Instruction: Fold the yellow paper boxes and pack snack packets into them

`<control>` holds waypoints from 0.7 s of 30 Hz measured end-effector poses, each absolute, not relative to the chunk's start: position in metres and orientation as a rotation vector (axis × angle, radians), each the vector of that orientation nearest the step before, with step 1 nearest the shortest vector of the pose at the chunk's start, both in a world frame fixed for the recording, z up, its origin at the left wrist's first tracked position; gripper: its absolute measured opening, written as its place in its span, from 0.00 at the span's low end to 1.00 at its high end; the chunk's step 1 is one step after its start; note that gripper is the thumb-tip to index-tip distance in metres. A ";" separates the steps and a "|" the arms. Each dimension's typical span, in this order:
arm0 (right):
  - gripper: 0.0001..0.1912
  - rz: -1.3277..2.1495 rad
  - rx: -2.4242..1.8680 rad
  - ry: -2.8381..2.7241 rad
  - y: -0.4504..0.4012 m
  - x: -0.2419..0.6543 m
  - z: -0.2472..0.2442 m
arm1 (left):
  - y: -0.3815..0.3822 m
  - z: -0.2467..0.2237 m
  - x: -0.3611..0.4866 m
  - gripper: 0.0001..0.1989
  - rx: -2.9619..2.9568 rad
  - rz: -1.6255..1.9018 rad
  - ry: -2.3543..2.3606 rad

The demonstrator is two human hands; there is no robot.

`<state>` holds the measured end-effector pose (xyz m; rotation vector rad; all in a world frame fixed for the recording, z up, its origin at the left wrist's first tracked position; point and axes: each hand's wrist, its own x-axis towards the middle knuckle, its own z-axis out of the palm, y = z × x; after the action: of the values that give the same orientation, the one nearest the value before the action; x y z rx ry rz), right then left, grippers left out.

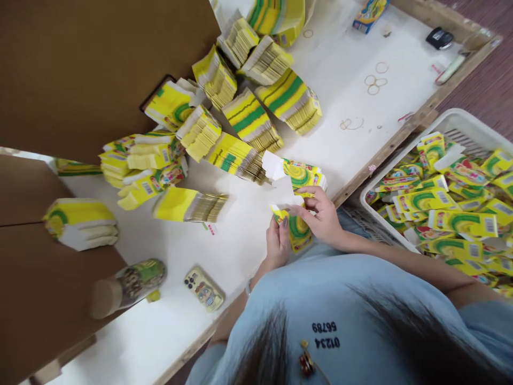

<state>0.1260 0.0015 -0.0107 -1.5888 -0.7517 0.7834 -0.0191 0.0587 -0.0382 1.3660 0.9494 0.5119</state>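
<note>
Close to my body, a small yellow-and-green printed carton (300, 233) is held between both hands, its white end flaps (284, 191) sticking up. My left hand (279, 240) pinches the carton's near-left edge with thumb and fingers. On the other side, my right hand (320, 216) has its thumb and fingers closed on the carton near the flaps. Just beyond my hands lie more flat cartons (302, 174) with a white flap raised. A fanned stack of folded cartons (236, 158) reaches toward them from the left.
Several stacks of flat cartons (290, 99) cover the far side of the white table (248, 214). A white plastic basket (363, 195) full of cartons stands at right. A phone (204, 289) and a jar (128, 286) are at left. Rubber bands (374, 84) and a blue box (371, 15) lie far right.
</note>
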 end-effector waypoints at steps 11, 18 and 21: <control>0.18 1.034 -1.406 -0.868 -0.017 0.143 -0.020 | 0.055 -0.031 -0.023 0.27 1.320 0.637 0.816; 0.16 0.743 -1.514 -0.981 -0.020 0.143 -0.022 | 0.063 -0.037 -0.023 0.18 1.345 0.520 0.675; 0.14 0.655 -1.563 -1.013 -0.023 0.147 -0.027 | 0.060 -0.040 -0.021 0.32 1.309 0.568 0.757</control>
<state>0.1467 -0.0231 -0.0273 -1.5633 -1.0134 0.6555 -0.0215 0.0602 -0.0399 1.3091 0.7571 0.5682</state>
